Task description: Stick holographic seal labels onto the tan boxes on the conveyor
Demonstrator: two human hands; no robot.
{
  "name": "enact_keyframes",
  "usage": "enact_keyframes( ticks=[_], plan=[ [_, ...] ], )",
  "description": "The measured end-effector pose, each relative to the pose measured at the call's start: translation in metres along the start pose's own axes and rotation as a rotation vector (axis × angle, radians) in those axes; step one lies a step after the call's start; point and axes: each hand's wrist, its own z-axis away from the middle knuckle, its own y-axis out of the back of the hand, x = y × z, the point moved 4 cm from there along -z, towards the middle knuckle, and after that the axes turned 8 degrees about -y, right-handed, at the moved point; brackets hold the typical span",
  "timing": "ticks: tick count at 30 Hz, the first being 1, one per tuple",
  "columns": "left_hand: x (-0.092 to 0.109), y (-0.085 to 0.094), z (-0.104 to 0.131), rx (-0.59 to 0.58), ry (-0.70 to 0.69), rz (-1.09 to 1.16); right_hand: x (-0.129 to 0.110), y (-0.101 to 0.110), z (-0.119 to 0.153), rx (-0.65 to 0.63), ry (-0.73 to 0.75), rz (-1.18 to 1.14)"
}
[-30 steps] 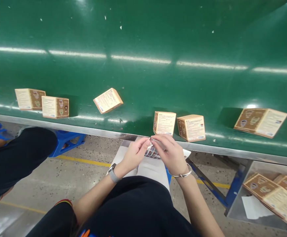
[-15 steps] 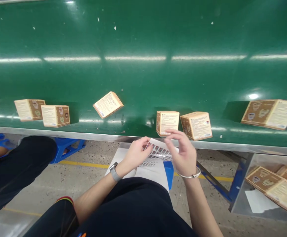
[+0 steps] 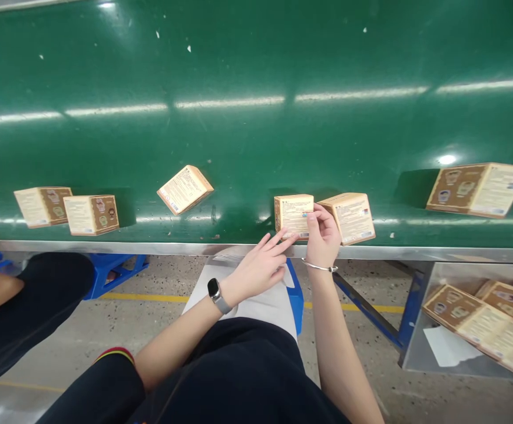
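Observation:
A small tan carton (image 3: 291,210) stands by the metal edge of the green table, its printed side facing me. At its right part, my right hand (image 3: 323,237) pinches with thumb and forefinger at a small coloured sticker (image 3: 305,215) against that side. My left hand (image 3: 262,263) has its fingers stretched out, the tips at the lower edge of the same carton. Another tan carton (image 3: 354,219) stands just right of it, partly behind my right fingers. The sheet of stickers cannot be made out now.
On the green table (image 3: 238,141) stand more cartons: one tilted (image 3: 185,189) left of centre, two at the left (image 3: 92,215), one at the right (image 3: 479,189). Flat printed cartons (image 3: 481,330) lie on a metal shelf at lower right. Another person's leg (image 3: 39,294) is at left.
Both hands have moved from the sticker sheet over my lap up to the carton. My left hand no longer grips the sheet. A coloured sticker now shows at the carton's side.

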Motion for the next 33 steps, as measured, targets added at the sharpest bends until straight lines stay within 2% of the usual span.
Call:
enact_keyframes(
  ticks=[7, 12, 15, 18, 20, 21, 23, 25, 26, 28, 31, 33],
  plan=[
    [0.009, -0.01, -0.021, -0.029, 0.006, 0.011, 0.009, 0.02, -0.01, 0.069, 0.061, 0.033],
    [0.012, -0.018, -0.035, -0.048, 0.017, 0.063, 0.005, 0.029, -0.014, 0.251, 0.187, 0.269],
    [0.014, -0.019, -0.043, -0.038, 0.016, 0.166, 0.003, 0.035, -0.02, 0.304, 0.162, 0.312],
    [0.017, -0.009, -0.043, 0.067, 0.04, 0.392, -0.011, 0.048, -0.027, 0.281, 0.149, 0.411],
    [0.015, 0.004, -0.036, 0.171, 0.162, 0.579, -0.032, 0.06, -0.026, 0.186, 0.197, 0.497],
    [0.014, 0.011, -0.03, 0.22, 0.233, 0.647, -0.043, 0.065, -0.024, 0.084, 0.214, 0.521],
    [0.013, 0.027, -0.016, 0.305, 0.326, 0.715, -0.066, 0.073, -0.013, -0.232, 0.198, 0.524],
    [0.015, 0.046, -0.002, 0.377, 0.327, 0.721, -0.084, 0.077, 0.005, -0.555, 0.129, 0.498],
    [0.017, 0.055, 0.006, 0.408, 0.322, 0.726, -0.093, 0.078, 0.015, -0.66, 0.099, 0.491],
    [0.02, 0.072, 0.019, 0.458, 0.307, 0.725, -0.109, 0.079, 0.031, -0.728, 0.076, 0.481],
    [0.03, 0.098, 0.035, 0.529, 0.276, 0.694, -0.133, 0.07, 0.048, -0.704, 0.096, 0.449],
    [0.042, 0.12, 0.047, 0.638, 0.227, 0.522, -0.149, 0.06, 0.057, -0.701, 0.115, 0.435]
  ],
)
